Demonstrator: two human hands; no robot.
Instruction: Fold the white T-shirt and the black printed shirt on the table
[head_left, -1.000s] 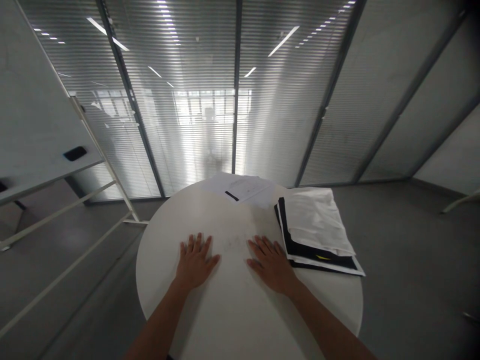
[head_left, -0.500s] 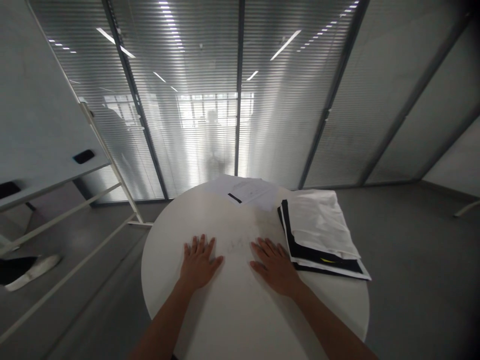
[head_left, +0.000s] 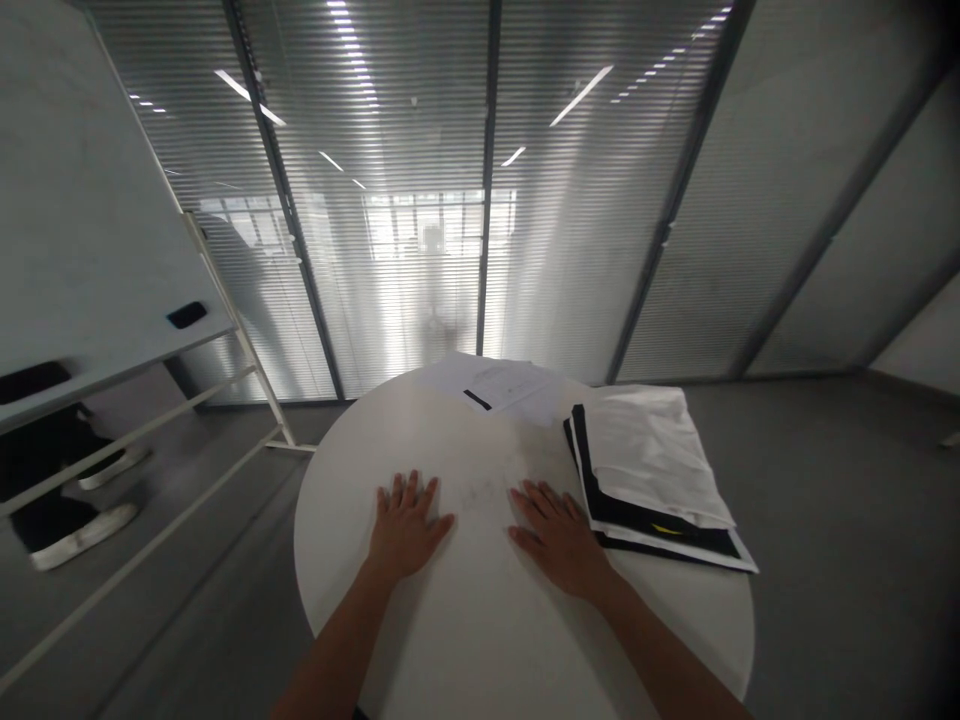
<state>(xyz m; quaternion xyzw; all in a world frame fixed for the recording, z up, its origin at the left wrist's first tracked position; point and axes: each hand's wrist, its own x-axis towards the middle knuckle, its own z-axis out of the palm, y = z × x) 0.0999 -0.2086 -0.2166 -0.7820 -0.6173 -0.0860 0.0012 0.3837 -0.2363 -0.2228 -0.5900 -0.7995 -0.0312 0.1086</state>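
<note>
My left hand (head_left: 406,530) lies flat on the white round table (head_left: 472,610), palm down, fingers spread and holding nothing. Across from it my right hand (head_left: 559,540) also rests flat with its fingers apart. Its outer side is close to a stack of folded cloth, black and white layers, at the table's right. On top of that stack is a wrinkled white folded cloth (head_left: 652,455); a small yellow mark (head_left: 666,530) shows on the black layer below. Toward the far edge lie several printed paper sheets (head_left: 510,385), one with a black bar.
A whiteboard (head_left: 97,220) on a pale wheeled-type frame stands at the left, with a black eraser-like block (head_left: 186,315) on its ledge. Behind it show a person's dark trouser legs and white shoes (head_left: 86,535). Glass panels with blinds (head_left: 570,250) rise beyond the table.
The view has shifted slightly, so the table and hands sit a little further right. Both hands stay flat in place. More of the person's legs and shoes now shows behind the whiteboard.
</note>
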